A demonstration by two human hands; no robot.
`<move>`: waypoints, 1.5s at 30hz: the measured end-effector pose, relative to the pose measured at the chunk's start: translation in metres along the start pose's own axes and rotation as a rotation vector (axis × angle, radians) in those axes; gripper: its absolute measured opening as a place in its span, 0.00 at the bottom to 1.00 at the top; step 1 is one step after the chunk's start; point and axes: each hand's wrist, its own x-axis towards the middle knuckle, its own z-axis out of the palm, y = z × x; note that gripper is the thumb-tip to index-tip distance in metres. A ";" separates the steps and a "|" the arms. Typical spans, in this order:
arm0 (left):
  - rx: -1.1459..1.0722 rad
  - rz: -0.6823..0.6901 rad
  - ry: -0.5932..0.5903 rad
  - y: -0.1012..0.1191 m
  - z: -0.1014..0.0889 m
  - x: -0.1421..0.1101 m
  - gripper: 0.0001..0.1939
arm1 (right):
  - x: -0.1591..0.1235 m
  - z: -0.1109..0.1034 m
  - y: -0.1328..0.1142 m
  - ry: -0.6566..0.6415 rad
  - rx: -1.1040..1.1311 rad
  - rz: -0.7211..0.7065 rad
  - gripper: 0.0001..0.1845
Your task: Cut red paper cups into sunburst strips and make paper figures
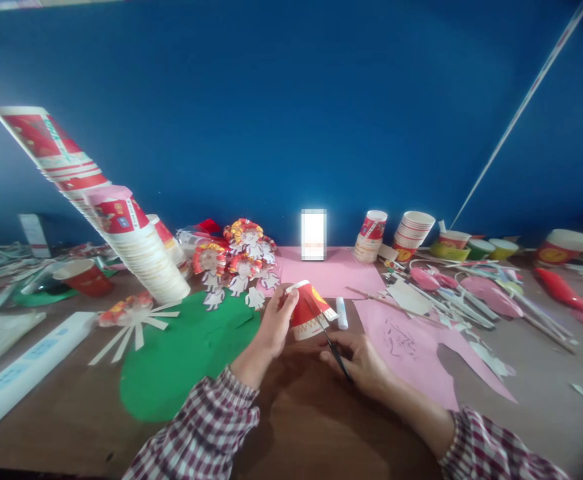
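My left hand [277,325] grips a red and white paper cup [307,305] by its left side, thumb over the edge. The cup is tilted and carries a yellow round mark and a zigzag band. My right hand [359,363] is closed on a pair of dark scissors [340,360], their blades lying against the cup's wall at its lower right. Whether the blades are apart cannot be made out. A white glue stick [341,313] stands just right of the cup. Left of my left hand lies a green paper sheet [171,367].
A tall leaning stack of paper cups [141,257] rises at the left. Paper dolls [244,263] are piled behind the green sheet. Pink paper [396,353] with drawn lines lies at the right, near paper scraps [491,300] and sticks. A blurred bright device [314,235] stands by the blue wall.
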 end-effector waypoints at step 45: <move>0.114 -0.155 -0.013 0.004 0.001 -0.005 0.22 | 0.002 -0.001 -0.005 -0.034 0.158 0.060 0.22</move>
